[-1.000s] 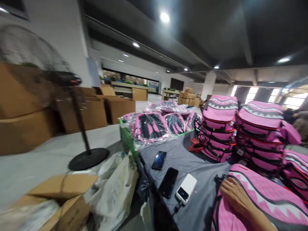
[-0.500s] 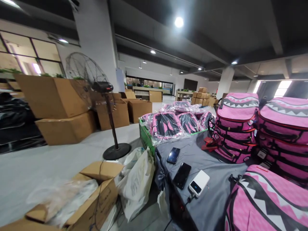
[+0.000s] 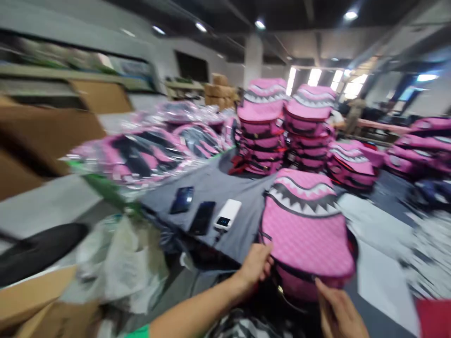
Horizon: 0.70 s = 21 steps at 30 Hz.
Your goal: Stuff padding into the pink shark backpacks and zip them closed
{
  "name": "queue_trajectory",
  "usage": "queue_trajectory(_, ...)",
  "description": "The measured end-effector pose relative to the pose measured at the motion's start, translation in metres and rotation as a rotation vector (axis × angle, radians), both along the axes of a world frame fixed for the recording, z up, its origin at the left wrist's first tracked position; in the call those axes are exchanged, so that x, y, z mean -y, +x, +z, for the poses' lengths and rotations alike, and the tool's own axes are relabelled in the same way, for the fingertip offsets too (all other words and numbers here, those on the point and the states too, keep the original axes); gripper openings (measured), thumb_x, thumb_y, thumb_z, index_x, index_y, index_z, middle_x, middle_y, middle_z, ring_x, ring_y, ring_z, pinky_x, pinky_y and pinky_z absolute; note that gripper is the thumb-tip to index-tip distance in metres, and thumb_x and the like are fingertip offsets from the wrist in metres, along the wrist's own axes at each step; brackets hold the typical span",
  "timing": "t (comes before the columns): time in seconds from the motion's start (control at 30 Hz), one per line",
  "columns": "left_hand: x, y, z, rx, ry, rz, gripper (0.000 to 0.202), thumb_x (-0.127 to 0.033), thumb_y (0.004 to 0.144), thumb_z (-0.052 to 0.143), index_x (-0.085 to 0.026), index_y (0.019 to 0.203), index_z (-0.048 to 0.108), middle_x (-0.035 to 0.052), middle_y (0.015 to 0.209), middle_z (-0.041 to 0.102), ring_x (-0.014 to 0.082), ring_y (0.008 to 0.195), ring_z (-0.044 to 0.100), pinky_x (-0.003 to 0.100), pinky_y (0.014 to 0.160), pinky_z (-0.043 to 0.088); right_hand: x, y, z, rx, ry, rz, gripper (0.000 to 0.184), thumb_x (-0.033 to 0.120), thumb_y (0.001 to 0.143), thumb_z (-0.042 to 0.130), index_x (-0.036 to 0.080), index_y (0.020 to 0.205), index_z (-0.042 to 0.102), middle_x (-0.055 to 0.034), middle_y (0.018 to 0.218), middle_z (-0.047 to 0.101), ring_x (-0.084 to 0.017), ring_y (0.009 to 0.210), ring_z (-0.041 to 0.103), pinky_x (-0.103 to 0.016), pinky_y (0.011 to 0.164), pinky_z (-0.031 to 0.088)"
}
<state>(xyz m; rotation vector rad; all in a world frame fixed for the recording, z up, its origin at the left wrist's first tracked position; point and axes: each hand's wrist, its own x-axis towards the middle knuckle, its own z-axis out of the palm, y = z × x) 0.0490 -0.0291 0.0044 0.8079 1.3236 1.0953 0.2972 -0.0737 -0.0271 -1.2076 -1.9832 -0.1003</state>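
Observation:
A pink backpack (image 3: 306, 230) with a grey and white shark-teeth pattern lies right in front of me on a grey cloth (image 3: 243, 185). My left hand (image 3: 255, 265) has its fingers curled on the bag's lower left edge, by the black trim. At the bag's near edge, my right hand (image 3: 340, 310) pinches the dark zip seam between thumb and finger; its other fingers are partly hidden and blurred. Left of the bag lie a white power bank (image 3: 228, 214) with a lit display, a black phone (image 3: 202, 218) and another phone (image 3: 182, 200).
Stacked pink backpacks (image 3: 262, 124) rise behind, with more (image 3: 419, 145) at the right. Plastic-wrapped backpacks (image 3: 144, 152) fill a green-edged container at the left. White sheets (image 3: 380, 267) lie to the right. Plastic bags (image 3: 128, 263) and cardboard boxes (image 3: 45, 141) stand at the left.
My view has swung to the right and down. Both hands have come into view, on the near pink backpack. The phones and power bank still lie on the cloth.

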Motion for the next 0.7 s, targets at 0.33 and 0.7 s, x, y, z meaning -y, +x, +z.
queue_trajectory(0.33, -0.004, -0.046, -0.002, -0.232, 0.125, -0.299, 0.065, -0.080, 0.057, 0.065, -0.022, 0.045, 0.039, -0.0049, 0.042, 0.031, 0.0072, 0.041, 0.026, 0.021, 0.041, 0.023, -0.172, 0.066, 0.071, -0.347, -0.122, -0.256, 0.036, 0.054, 0.089, 0.061, 0.020, 0.080, 0.072, -0.0067, 0.081, 0.075, -0.019, 0.071, 0.064, -0.034, 0.072, 0.052)
queue_trajectory(0.7, 0.033, -0.030, -0.001, -0.836, 0.937, -0.426, 0.030, -0.040, 0.099, 0.049, -0.021, 0.084, 0.067, 0.0040, 0.075, 0.072, 0.0172, 0.068, 0.068, 0.026, 0.067, 0.052, -0.061, 0.032, -0.007, -0.421, -0.176, -0.307, 0.020, 0.033, 0.095, 0.044, 0.022, 0.087, 0.059, -0.0022, 0.075, 0.059, -0.016, 0.065, 0.055, -0.030, 0.065, 0.049)
